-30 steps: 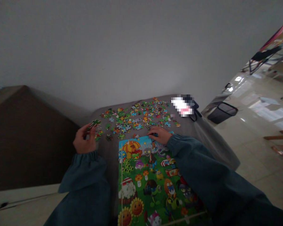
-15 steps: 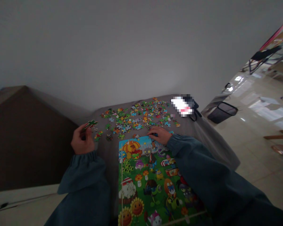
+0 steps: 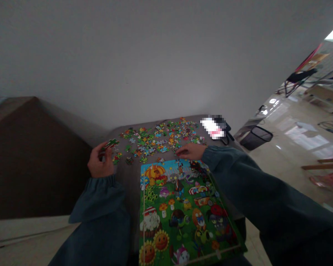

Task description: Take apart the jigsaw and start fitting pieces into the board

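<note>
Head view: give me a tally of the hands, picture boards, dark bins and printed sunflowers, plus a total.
Hands: 2 (left hand, right hand)
Picture board: 1
Dark bin: 1
Sunflowers: 2
Total: 6
Loose puzzle pieces are left out: too small and crowded to count.

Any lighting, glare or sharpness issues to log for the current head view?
Head view: dim overall, the brown panel at left sunk in shadow; head view: bright glare on the floor at right; head view: a pixelated, partly blown-out patch beyond the board; head view: loose pieces look soft, fine details unclear.
</note>
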`<state>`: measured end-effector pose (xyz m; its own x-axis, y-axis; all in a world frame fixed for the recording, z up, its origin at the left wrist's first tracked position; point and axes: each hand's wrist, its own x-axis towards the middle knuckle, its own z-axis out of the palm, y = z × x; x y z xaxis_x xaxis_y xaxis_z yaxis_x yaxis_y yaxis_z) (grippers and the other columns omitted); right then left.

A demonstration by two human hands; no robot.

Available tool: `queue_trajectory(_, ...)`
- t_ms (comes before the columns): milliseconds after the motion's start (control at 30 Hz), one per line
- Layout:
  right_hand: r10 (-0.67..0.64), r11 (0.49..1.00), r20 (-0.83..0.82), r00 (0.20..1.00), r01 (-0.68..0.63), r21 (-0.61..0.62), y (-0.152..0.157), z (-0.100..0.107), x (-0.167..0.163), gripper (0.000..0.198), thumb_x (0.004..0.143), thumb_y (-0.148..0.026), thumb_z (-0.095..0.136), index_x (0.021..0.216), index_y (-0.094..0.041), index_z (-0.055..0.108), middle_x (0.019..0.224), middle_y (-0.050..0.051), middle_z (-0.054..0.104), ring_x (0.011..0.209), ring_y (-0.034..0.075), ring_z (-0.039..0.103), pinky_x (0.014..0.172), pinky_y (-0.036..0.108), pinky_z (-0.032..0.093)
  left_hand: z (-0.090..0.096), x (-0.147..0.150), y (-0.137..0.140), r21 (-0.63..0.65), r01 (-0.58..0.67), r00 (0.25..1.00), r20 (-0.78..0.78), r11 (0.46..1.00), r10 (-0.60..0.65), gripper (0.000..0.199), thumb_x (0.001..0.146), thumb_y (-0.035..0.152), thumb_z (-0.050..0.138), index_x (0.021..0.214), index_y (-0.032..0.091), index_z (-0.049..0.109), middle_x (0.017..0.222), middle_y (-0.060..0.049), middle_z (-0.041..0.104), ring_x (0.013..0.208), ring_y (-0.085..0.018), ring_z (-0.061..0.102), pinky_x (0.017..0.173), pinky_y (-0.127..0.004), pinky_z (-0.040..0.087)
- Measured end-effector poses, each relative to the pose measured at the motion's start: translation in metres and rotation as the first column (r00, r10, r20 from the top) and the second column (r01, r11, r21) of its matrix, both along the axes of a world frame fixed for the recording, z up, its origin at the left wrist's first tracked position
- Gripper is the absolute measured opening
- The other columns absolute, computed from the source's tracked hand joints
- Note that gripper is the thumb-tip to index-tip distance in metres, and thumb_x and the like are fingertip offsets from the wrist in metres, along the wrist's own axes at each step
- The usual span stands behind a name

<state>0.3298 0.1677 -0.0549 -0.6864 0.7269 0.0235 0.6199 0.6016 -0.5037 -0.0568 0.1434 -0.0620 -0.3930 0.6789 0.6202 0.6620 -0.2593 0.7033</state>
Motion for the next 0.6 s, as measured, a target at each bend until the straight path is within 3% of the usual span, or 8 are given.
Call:
queue_trajectory(100,-0.044,0.993,0.089,0.995,0.034,0.110,0.027,0.024,-0.019,0.028,0.092,-0.025,0.058,0.116,-0.019,0.071,0.112,0.009,0.074,0.101,0.023,0.069,0.091,0.038,0.054,-0.001,0.000,0.001,-0.001,0.004,1.000,0.012,1.000,-0.003,0.032,0.088,0.038,0.060,0.112,0.018,0.067,0.105,-0.009,0.072,0.081,-0.019,0.068,0.075,-0.036,0.056)
queue_trajectory(200,-0.066,0.979,0.133,0.989,0.039,0.199,0.051,0.029,-0.066,0.040,0.095,-0.028,0.055,0.132,-0.015,0.061,0.138,0.013,0.061,0.129,0.026,0.055,0.110,0.044,0.041,-0.006,-0.001,0.002,-0.015,0.011,1.000,0.025,1.000,-0.011,0.034,0.088,0.039,0.060,0.114,0.017,0.067,0.106,-0.009,0.072,0.079,-0.018,0.068,0.076,-0.035,0.056)
queue_trajectory(300,-0.074,0.970,0.179,0.981,0.029,0.243,0.063,0.013,-0.121,0.052,0.097,-0.033,0.053,0.143,-0.010,0.049,0.154,0.017,0.042,0.143,0.027,0.038,0.118,0.044,0.032,-0.010,-0.002,0.002,-0.026,0.027,0.999,0.019,0.999,-0.026,0.034,0.088,0.038,0.059,0.114,0.018,0.067,0.106,-0.010,0.072,0.080,-0.019,0.068,0.077,-0.034,0.055)
queue_trajectory(400,-0.080,0.967,0.236,0.969,0.018,0.255,0.063,-0.011,-0.157,0.057,0.097,-0.040,0.052,0.145,-0.011,0.045,0.157,0.016,0.037,0.146,0.031,0.032,0.115,0.047,0.035,-0.013,-0.002,0.003,-0.035,0.029,1.000,0.006,0.999,-0.028,0.031,0.089,0.039,0.058,0.113,0.020,0.067,0.109,-0.009,0.071,0.081,-0.019,0.068,0.079,-0.034,0.055)
queue_trajectory(500,-0.081,0.963,0.278,0.957,0.004,0.268,0.057,-0.029,-0.163,0.057,0.099,-0.047,0.045,0.146,-0.015,0.045,0.157,0.013,0.039,0.145,0.031,0.033,0.115,0.049,0.035,-0.014,-0.002,0.004,-0.045,0.044,0.999,0.001,0.998,-0.044,0.032,0.090,0.042,0.056,0.112,0.022,0.068,0.108,-0.008,0.071,0.081,-0.019,0.067,0.080,-0.033,0.055)
queue_trajectory(600,-0.084,0.958,0.303,0.949,-0.006,0.286,0.052,-0.038,-0.147,0.059,0.100,-0.048,0.041,0.150,-0.017,0.039,0.158,0.011,0.037,0.147,0.031,0.030,0.118,0.049,0.029,-0.015,-0.001,0.005,-0.028,0.058,0.998,0.006,0.998,-0.057,0.035,0.090,0.044,0.056,0.112,0.020,0.068,0.106,-0.008,0.071,0.080,-0.019,0.067,0.078,-0.034,0.055)
